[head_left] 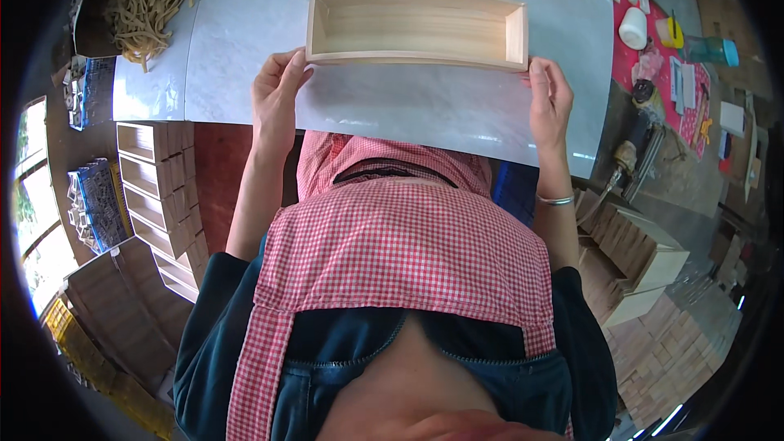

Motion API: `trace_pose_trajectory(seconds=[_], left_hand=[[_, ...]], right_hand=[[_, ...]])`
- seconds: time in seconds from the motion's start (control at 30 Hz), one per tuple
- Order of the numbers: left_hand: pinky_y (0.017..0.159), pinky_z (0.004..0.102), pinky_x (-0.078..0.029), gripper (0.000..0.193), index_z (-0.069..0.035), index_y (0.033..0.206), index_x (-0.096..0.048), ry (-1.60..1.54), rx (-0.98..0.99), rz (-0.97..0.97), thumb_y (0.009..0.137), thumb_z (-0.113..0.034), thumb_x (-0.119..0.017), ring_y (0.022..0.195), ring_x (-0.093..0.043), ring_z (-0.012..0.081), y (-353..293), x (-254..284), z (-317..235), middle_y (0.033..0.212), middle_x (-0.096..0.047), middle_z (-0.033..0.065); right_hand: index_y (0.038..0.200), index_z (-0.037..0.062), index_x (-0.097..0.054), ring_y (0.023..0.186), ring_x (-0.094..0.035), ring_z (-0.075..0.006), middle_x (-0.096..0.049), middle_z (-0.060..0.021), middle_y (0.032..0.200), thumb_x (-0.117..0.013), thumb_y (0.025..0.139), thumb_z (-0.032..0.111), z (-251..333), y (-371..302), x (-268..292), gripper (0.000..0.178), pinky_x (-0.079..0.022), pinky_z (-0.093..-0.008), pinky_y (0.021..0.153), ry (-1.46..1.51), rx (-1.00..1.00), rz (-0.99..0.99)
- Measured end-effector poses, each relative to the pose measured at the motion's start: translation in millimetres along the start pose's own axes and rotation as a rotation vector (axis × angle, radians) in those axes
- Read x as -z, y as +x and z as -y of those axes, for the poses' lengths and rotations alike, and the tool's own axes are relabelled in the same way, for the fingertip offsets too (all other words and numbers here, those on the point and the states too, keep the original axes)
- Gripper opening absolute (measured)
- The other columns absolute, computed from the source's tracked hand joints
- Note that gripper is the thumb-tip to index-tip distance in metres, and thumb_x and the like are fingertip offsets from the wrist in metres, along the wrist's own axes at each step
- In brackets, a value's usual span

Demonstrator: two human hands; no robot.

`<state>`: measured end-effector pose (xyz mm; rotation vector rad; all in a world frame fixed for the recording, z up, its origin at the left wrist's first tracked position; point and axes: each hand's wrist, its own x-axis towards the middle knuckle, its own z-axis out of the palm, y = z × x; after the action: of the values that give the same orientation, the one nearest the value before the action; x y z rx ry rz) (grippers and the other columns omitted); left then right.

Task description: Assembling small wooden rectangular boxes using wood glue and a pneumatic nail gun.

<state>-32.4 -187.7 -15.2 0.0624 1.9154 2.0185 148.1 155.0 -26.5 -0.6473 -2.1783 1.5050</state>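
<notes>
An open, long rectangular box (412, 58) of pale bare wood rests on the grey marbled table (392, 110), its hollow side facing up and nothing inside. At the box's near left corner, my left hand (279, 90) is closed, thumb on the outside and fingers partly hidden behind it. My right hand (550, 98) pinches the near right corner in the same way, fingers bent. Both forearms reach up from below, one on either side of a red checked apron (400, 237).
Tan strips (155, 0) lie tangled in a dark container at the far left. Similar wooden boxes (151, 184) stand stacked left of me, with more boxes (637, 253) at the right. A white bottle (633, 28) and a hand tool with a hose (627, 151) sit right of the table.
</notes>
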Motion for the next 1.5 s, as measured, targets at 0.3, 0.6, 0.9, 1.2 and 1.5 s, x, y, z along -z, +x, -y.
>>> trace_pose_trajectory(seconds=[0.3,0.6,0.9,1.2,1.5], left_hand=[[0.086,0.0248,-0.051,0.021,0.001,0.105,-0.071,0.081,0.059,0.035,0.098,-0.019,-0.072,0.088,-0.062,0.0132,13,1,-6,0.097,-0.07,0.0091],[0.079,0.0243,-0.052,0.034,0.0,0.109,-0.07,0.263,0.13,-0.124,0.103,-0.033,-0.066,0.086,-0.063,0.0132,-6,-4,-16,0.095,-0.069,0.0087],[0.091,0.036,-0.055,0.054,0.0,0.139,-0.055,0.081,0.299,0.074,0.104,-0.039,-0.06,0.106,-0.066,0.0236,-87,-17,-19,0.124,-0.065,0.018],[0.101,0.0381,-0.052,0.058,0.0,0.151,-0.04,-0.095,-0.103,-0.584,0.097,-0.011,-0.058,0.116,-0.061,0.0272,-91,29,-12,0.136,-0.055,0.021],[0.074,0.03,-0.055,0.038,0.004,0.13,-0.056,-0.204,-0.273,-1.389,0.092,0.002,-0.051,0.084,-0.064,0.018,-225,308,-8,0.102,-0.067,0.0148]], right_hand=[[0.108,0.0001,-0.067,0.083,-0.057,-0.011,-0.065,-0.0043,0.096,-0.064,0.101,0.016,-4,15,12,0.018,-0.049,-0.023,0.078,0.021,-0.119,0.14],[0.121,-0.0008,-0.067,0.094,-0.066,-0.0248,-0.071,-0.0113,0.103,-0.074,0.09,0.013,36,78,12,0.035,-0.053,-0.0327,0.086,-0.451,0.294,0.208],[0.078,-0.001,-0.053,0.058,-0.033,-0.0209,-0.042,-0.0057,0.059,-0.066,0.092,0.015,61,138,-63,0.025,-0.036,-0.0378,0.056,-0.68,0.466,0.629],[0.112,-0.0012,-0.07,0.078,-0.062,-0.0248,-0.069,-0.012,0.096,-0.064,0.097,0.012,169,-2,-251,0.021,-0.052,-0.037,0.073,-0.315,0.743,0.639],[0.135,-0.0027,-0.06,0.108,-0.064,-0.0348,-0.066,-0.0187,0.121,-0.064,0.097,0.01,152,-33,-330,0.041,-0.052,-0.0398,0.096,-0.277,0.786,1.03]])
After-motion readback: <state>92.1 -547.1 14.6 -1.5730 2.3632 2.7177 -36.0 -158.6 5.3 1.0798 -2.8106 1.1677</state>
